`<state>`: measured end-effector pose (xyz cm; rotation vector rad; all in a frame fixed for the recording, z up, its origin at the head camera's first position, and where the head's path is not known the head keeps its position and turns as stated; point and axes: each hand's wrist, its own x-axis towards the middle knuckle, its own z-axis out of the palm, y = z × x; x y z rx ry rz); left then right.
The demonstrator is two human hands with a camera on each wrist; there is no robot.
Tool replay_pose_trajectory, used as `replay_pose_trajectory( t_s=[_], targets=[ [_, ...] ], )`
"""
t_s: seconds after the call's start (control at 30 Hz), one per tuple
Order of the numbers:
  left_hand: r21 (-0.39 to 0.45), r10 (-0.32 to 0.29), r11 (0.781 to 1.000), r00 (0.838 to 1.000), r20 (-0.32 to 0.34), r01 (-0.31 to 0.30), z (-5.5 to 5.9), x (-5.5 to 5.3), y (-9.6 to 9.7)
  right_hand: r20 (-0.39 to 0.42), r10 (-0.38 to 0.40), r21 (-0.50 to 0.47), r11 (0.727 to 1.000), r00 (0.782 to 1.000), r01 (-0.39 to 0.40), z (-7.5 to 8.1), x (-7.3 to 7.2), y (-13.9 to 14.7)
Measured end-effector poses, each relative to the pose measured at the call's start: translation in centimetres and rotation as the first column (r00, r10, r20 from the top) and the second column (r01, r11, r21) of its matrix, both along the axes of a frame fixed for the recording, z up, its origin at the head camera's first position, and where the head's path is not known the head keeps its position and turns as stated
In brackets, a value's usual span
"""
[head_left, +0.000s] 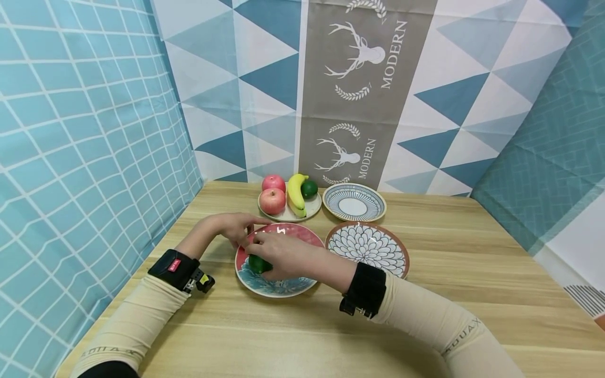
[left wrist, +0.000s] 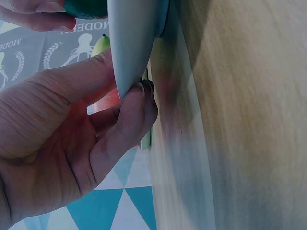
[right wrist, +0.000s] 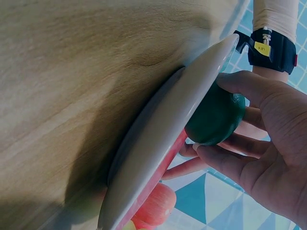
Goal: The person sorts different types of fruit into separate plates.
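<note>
A round plate (head_left: 293,286), red on its far half and blue on its near half, stands before me. My left hand (head_left: 232,227) pinches its left rim; in the left wrist view the thumb lies on one side of the plate's edge (left wrist: 132,52) and fingers on the other. My right hand (head_left: 285,254) grips a dark green round fruit (head_left: 257,264) over the plate's left part. In the right wrist view this green fruit (right wrist: 216,115) sits between thumb and fingers, right against the plate (right wrist: 165,127). I cannot tell whether the fruit is a lime or an avocado.
Behind, a light plate (head_left: 285,216) bears two apples (head_left: 272,201), a banana (head_left: 295,191) and another green fruit (head_left: 309,189). To its right stands a blue-lined plate (head_left: 354,205); nearer is a brown-rimmed petal-patterned plate (head_left: 373,247). Patterned cloth (head_left: 269,94) hangs behind the wooden table (head_left: 264,336).
</note>
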<state>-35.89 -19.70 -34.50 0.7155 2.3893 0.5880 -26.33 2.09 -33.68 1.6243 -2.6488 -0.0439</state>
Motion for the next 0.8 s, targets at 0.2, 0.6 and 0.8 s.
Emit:
replay_pose_trajectory(
  t_s=[0.2, 0.6, 0.8],
  targets=[
    [-0.004, 0.003, 1.000, 1.000, 0.002, -0.003, 0.0, 0.1, 0.0, 0.003, -0.001, -0.015, 1.000, 1.000, 0.001, 0.0, 0.0, 0.0],
    [0.001, 0.008, 1.000, 1.000, 0.002, -0.008, 0.1, 0.0, -0.1, 0.012, -0.027, -0.104, 0.994, 1.000, 0.028, 1.4, -0.2, 0.8],
    [-0.007, 0.044, 0.999, 0.999, 0.003, -0.044, 0.1, 0.1, 0.0, 0.016, -0.035, -0.120, 0.992, 0.999, 0.037, 1.9, -0.6, 1.4]
  ],
)
